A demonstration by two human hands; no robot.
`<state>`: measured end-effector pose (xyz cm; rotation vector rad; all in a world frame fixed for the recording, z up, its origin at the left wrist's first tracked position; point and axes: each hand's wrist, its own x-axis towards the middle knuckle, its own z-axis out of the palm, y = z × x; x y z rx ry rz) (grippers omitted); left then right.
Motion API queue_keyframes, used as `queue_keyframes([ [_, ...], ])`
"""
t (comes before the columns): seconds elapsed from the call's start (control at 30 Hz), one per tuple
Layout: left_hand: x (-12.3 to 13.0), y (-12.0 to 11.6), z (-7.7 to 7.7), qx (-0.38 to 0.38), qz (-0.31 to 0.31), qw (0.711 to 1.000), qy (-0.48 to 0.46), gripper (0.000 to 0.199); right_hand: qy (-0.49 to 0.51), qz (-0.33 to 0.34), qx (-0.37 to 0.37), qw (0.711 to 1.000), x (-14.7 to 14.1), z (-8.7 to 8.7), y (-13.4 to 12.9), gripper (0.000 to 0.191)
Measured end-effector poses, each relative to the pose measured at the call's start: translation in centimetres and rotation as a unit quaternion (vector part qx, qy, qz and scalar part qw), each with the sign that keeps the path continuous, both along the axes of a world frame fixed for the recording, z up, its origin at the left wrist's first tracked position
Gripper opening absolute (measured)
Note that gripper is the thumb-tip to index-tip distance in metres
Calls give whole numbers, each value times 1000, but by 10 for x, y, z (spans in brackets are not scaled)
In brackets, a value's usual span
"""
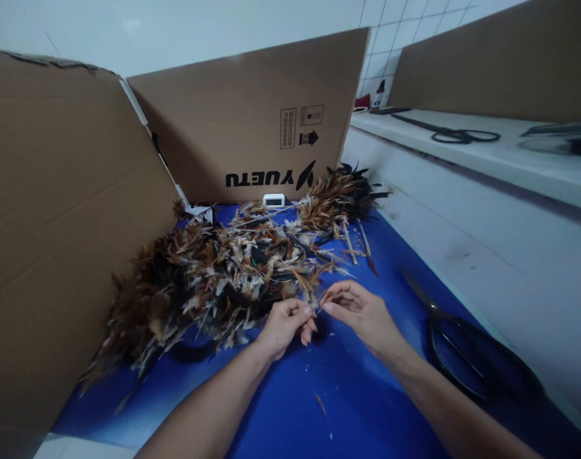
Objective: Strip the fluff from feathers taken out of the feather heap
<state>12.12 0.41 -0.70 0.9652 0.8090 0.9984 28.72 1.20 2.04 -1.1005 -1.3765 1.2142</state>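
My left hand [290,322] pinches a small brown-and-grey feather [310,290] between thumb and forefinger, its fluffy part pointing away from me. Close beside it on the right, my right hand [354,309] is curled, with the thumb and fingertips drawn together. Whatever lies between those fingertips is too small to make out. Just beyond both hands spreads a large pile of loose feathers [242,261] in brown, black and white, on a blue tabletop [367,395]. A denser bunch of brown and black feathers [338,194] lies at the back right.
Large black-handled scissors [462,347] lie to the right of my right arm. Cardboard panels [233,121] stand at the back and left. A small white digital display [273,200] sits against the back panel. On the white ledge at right rests another pair of scissors [455,135].
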Motion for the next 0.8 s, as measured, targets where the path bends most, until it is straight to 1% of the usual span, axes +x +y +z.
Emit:
queue_keyframes([
  [0.13,-1,0,-1,0,-8,1000,0,38,-11,1,1,1000,0,-2,-1,27],
  [0.3,-3,1,-3,-2,-27,1000,1,38,-16,-18,14,1000,-2,0,-2,27],
  [0.53,-5,2,-3,1,-38,999,17,39,-48,14,19,999,-5,2,-5,26],
  [0.7,-5,1,-2,5,-49,999,23,40,-42,6,4,999,-10,2,-7,25],
  [0.8,-5,1,-2,3,-44,999,30,42,-33,4,4,999,-12,1,-7,26],
])
